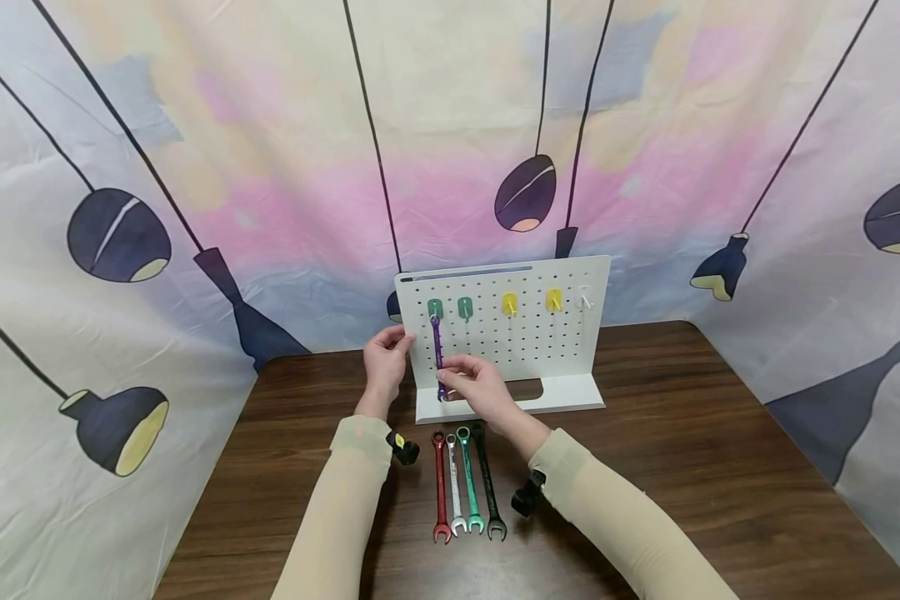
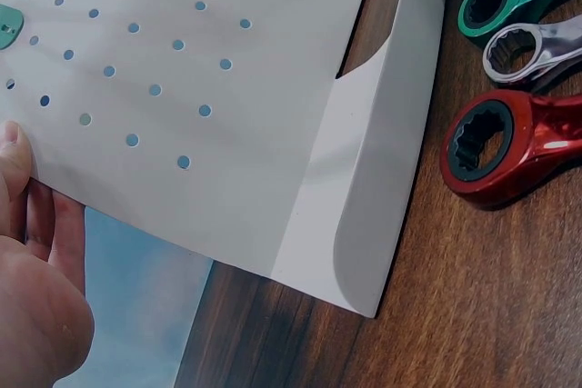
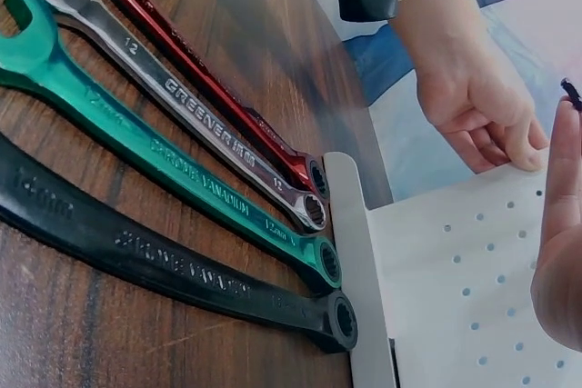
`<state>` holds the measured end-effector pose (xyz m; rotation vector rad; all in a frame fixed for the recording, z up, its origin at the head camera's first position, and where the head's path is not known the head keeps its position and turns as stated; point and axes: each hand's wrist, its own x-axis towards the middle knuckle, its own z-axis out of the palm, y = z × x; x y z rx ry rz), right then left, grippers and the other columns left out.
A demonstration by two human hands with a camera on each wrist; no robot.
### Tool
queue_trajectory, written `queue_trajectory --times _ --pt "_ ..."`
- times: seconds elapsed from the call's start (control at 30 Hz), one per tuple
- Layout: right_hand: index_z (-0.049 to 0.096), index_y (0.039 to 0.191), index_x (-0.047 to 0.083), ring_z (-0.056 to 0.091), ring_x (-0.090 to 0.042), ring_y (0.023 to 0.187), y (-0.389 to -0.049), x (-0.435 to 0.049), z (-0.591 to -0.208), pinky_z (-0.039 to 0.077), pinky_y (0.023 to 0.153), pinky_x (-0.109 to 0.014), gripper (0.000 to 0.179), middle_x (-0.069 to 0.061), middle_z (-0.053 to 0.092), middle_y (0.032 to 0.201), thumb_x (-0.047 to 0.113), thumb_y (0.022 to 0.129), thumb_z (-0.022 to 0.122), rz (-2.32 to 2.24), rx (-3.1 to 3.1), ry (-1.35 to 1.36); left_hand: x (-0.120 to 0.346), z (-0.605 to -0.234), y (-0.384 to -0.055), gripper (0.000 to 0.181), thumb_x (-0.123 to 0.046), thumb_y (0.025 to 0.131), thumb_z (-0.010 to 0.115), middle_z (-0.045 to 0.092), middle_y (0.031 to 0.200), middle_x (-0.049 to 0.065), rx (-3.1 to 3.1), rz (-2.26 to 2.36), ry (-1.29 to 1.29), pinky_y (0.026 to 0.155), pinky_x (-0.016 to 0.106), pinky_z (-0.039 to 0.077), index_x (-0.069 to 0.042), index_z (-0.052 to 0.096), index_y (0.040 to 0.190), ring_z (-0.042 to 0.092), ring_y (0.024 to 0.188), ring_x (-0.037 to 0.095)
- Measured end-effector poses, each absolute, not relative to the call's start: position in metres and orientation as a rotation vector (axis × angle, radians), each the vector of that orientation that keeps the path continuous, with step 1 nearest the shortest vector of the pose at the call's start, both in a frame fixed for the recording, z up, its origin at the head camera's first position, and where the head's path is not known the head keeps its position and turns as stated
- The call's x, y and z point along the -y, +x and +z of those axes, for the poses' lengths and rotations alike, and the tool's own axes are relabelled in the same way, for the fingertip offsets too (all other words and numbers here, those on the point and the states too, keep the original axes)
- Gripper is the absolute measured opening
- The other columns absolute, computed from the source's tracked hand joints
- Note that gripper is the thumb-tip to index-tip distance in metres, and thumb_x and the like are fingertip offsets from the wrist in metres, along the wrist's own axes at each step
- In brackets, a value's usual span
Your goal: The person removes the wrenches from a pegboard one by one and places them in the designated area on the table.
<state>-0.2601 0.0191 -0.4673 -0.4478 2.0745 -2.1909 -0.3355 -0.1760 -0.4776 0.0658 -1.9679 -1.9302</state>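
Observation:
A white pegboard (image 1: 495,346) stands upright on its base at the back of the table. My left hand (image 1: 385,367) pinches its left edge between thumb and fingers. With the thumb and fingertips of my right hand (image 1: 483,392) I hold a purple wrench (image 1: 438,343) near its lower end. This wrench hangs vertically in front of the board, its upper ring right at the leftmost green hook (image 1: 435,307). In the right wrist view only the wrench's dark tip (image 3: 571,91) shows beside my finger.
Red (image 1: 440,483), silver (image 1: 454,487), green (image 1: 470,483) and black (image 1: 488,483) wrenches lie side by side before the board, ring ends towards it. Another green hook (image 1: 465,307), two yellow hooks (image 1: 509,303) and a clear hook (image 1: 585,297) line the board. A printed cloth (image 1: 450,125) hangs behind.

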Motion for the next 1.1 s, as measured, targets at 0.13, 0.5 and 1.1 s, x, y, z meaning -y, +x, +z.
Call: queue_trajectory --times 0.13,0.5,1.1 --pt "0.071 0.129 -0.001 0.073 -0.015 0.09 -0.259 -0.0192 -0.4665 0.063 0.084 -0.037 0.031 -0.008 0.074 0.108 0.014 0.102 0.075 -2.194 -2.073 -0.447 0.1754 -0.477 -0.3344 0.016 -0.008 0.099 0.079 0.068 0.088 -0.004 1.97 -1.942 0.066 0.065 0.025 0.05 0.001 0.079 0.113 0.061 0.08 0.01" --pt "0.069 0.13 -0.006 0.072 -0.014 0.09 -0.2571 -0.0181 -0.4649 0.063 0.082 -0.034 0.032 -0.008 0.073 0.107 0.011 0.104 0.073 -2.235 -2.038 -0.461 0.1755 -0.4781 -0.3349 0.016 -0.009 0.1 0.078 0.068 0.087 -0.005 1.964 -1.948 0.057 0.064 0.024 0.049 0.001 0.079 0.113 0.061 0.079 0.01" --pt "0.068 0.131 -0.006 0.073 -0.016 0.091 -0.2513 -0.0145 -0.4622 0.064 0.084 -0.036 0.033 -0.01 0.074 0.11 0.011 0.104 0.072 -2.256 -1.99 -0.47 0.1754 -0.4767 -0.3346 0.015 -0.005 0.098 0.079 0.069 0.089 -0.002 1.957 -1.948 0.079 0.074 0.041 0.055 0.001 0.079 0.112 0.061 0.081 0.012"
